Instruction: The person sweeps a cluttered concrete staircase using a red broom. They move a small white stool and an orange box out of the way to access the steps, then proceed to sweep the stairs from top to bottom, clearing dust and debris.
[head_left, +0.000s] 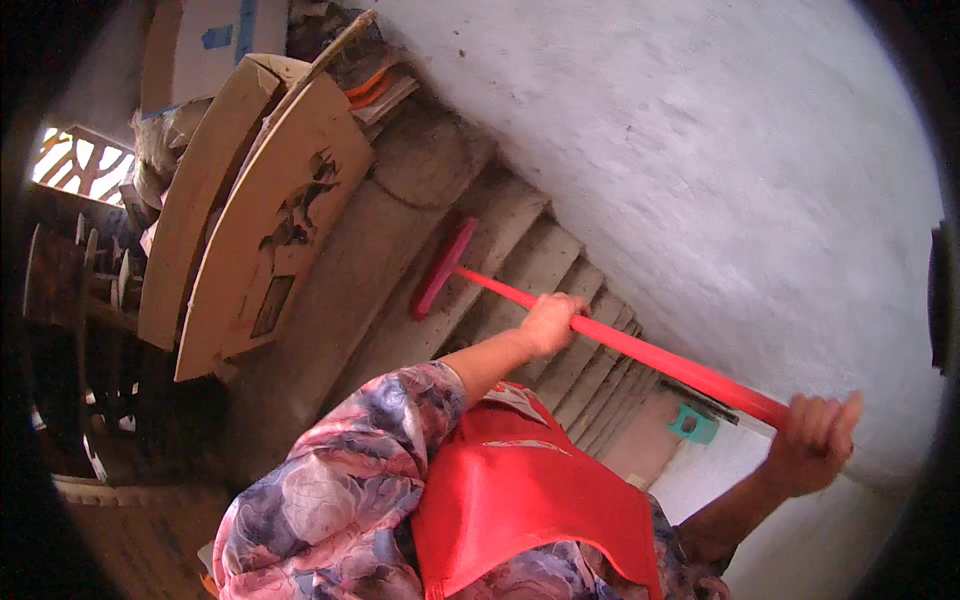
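A long red broom handle (660, 360) slants across the view from upper left to lower right. Around its middle, my left hand (555, 322) is closed. Near the handle's right end my right hand (817, 439) grips it, with the thumb pointing up beside the white wall. At the far end, the pinkish-red broom head (444, 270) rests on or just over a concrete step (495, 232); the bristles are hard to make out. Below my hands hangs a red apron (525, 495) over a floral shirt.
Concrete stairs (577, 360) descend toward the lower right along a rough white wall (675, 150). Large cardboard sheets (277, 225) lean on the left. Dark wooden items (60, 270) stand farther left near a patterned opening (82, 165). A turquoise plastic object (705, 431) is low down.
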